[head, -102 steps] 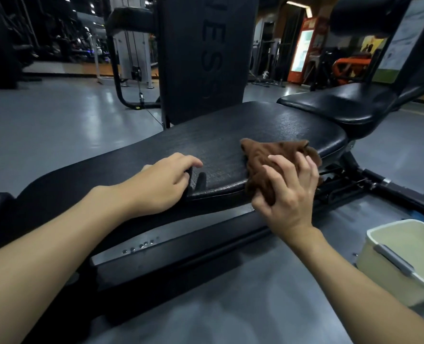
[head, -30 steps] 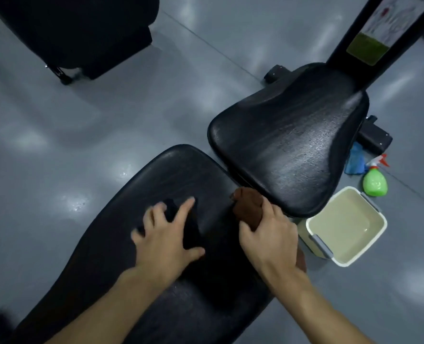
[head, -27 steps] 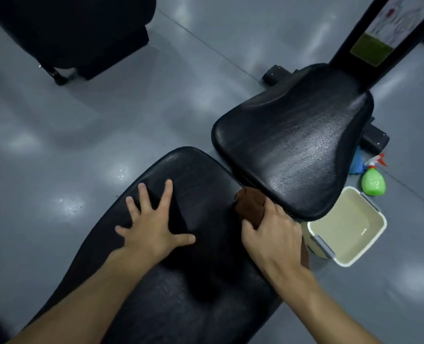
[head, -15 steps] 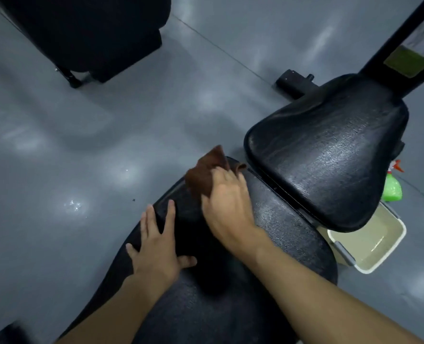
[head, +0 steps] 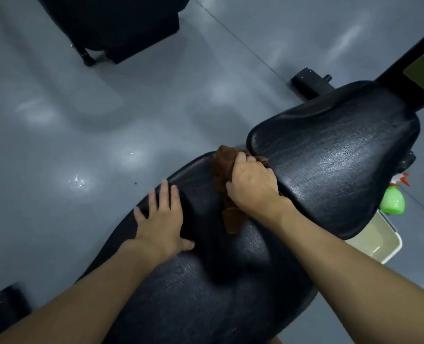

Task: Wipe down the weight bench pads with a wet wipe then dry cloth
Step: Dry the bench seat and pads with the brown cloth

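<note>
The long black back pad point(head: 206, 289) of the weight bench runs from the bottom of the view up to the middle. The black seat pad point(head: 335, 155) lies beyond it at the right. My right hand point(head: 253, 184) grips a bunched brown cloth point(head: 224, 167) and presses it on the far end of the back pad, beside the gap to the seat pad. A tail of the cloth hangs out below my palm. My left hand point(head: 162, 219) lies flat on the back pad's left side, fingers spread, holding nothing.
A cream plastic tub point(head: 377, 240) stands on the grey floor right of the bench, partly under the seat pad. A green spray bottle point(head: 392, 201) stands just beyond it. Dark gym equipment point(head: 111, 23) stands at the top left, and the bench's black upright point(head: 409, 63) rises at the top right.
My right hand has slid the brown cloth from the pad's far left corner rightward toward the gap by the seat pad. My left hand stays flat on the back pad.
</note>
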The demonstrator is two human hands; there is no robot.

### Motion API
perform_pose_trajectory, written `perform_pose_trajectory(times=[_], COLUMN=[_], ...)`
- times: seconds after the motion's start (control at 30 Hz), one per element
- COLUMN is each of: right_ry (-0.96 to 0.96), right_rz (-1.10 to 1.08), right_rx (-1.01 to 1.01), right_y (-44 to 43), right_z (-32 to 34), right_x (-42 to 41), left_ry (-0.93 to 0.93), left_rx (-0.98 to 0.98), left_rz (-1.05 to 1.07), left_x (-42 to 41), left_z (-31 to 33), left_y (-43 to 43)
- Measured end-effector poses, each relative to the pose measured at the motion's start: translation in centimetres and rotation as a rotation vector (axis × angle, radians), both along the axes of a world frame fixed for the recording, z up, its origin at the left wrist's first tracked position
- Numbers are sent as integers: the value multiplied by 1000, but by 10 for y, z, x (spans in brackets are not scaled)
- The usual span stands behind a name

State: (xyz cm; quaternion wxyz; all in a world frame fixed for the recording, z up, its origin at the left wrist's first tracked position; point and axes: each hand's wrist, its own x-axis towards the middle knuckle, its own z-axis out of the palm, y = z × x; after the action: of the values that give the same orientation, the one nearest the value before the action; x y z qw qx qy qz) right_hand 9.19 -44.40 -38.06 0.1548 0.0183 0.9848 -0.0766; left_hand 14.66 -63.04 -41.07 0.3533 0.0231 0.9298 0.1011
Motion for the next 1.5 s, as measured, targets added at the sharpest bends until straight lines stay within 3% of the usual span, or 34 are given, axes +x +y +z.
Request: perform_pose_trajectory(times=[0.13, 0.33, 0.47, 0.73, 0.83, 0.93, 1.03, 1.1, 1.17, 1.33, 1.5], right_ry=[41, -99, -211, -107, -25, -22, -52, 71, 52, -268, -223], right_rz=[69, -110, -188, -273, -297, -282, -264, -168, -119, 193, 188], right_rx=[49, 54, 10, -32, -158, -110, -103, -284, -439, -225, -145], right_y=[38, 73, 67, 43, 45, 42, 18, -14, -43, -28, 4], right_z=[1, 11, 12, 10, 5, 0, 4, 9, 10, -4, -9], right_x=[49, 115, 107, 80, 93, 105, 67, 14, -44, -88, -90], left_ry=[41, 98, 87, 152, 242, 278, 284, 293, 278, 76, 70], left_rx=[127, 67, 33, 50, 102, 141, 154, 147, 133, 48, 43], left_rz=[-28, 15, 5, 7, 41, 82, 187, 218, 265, 421, 381], left_x=[-25, -19, -22, -19, -12, -12, -16, -17, -17, -8, -11], left_z=[6, -4, -4, -10, -12, -12, -14, -17, -20, -18, -23], left_y=[35, 45, 52, 52, 41, 27, 18, 18, 11, -22, -25])
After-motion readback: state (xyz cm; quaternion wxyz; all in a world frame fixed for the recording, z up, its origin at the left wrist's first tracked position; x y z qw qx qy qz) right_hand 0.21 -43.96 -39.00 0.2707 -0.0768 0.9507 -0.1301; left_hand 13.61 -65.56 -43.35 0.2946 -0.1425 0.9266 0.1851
